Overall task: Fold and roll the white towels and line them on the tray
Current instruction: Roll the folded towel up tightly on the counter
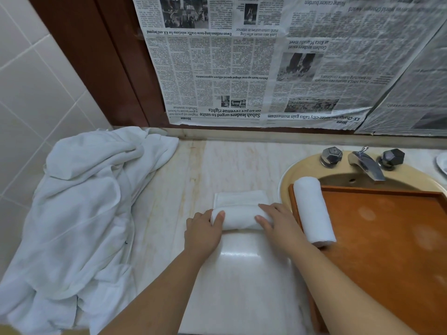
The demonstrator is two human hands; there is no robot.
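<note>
Hands (204, 232) (275, 221) curled, rolling towel (239, 217)

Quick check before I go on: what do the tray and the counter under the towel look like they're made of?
Tray: looks like wood with a smooth orange-brown finish, raised rim and soft sheen; could be laminate.
Counter: looks like polished marble or similar stone, cream with faint veins and a bright glare patch near the front edge.
</note>
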